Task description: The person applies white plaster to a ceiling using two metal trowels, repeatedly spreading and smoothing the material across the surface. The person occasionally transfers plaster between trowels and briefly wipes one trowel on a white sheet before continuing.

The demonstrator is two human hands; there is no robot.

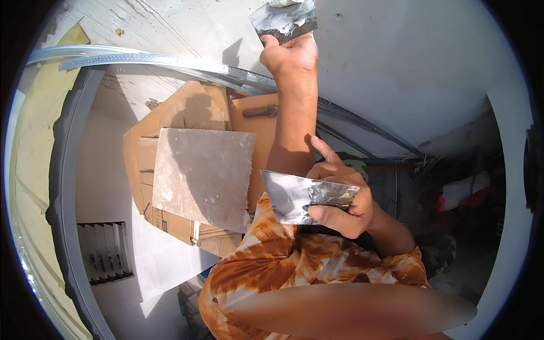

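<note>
Head view is showing both hands working with plastering tools in front of a pale wall (408,68). One hand (292,54) is reaching up on an outstretched arm, its fingers wrapped around the lower edge of a wide putty knife (283,20). That blade is flat, grey and smeared with pale filler — its long axis is running roughly side to side, tilting up toward the right, and its working edge is pointing up and away from the hand, toward the wall.

The other hand (343,198) is sitting lower and nearer the body, pinching a second broad knife (300,195) between thumb and curled fingers, with the index finger sticking up. This blade is shiny metal, streaked dark and white with filler; its long axis is lying nearly level, and its free end is pointing left, away from the gripping hand.

Left of the lower hand a square grey board (201,175) is resting over brown cardboard (187,107). An orange patterned shirt (294,266) is filling the space below that hand.
</note>
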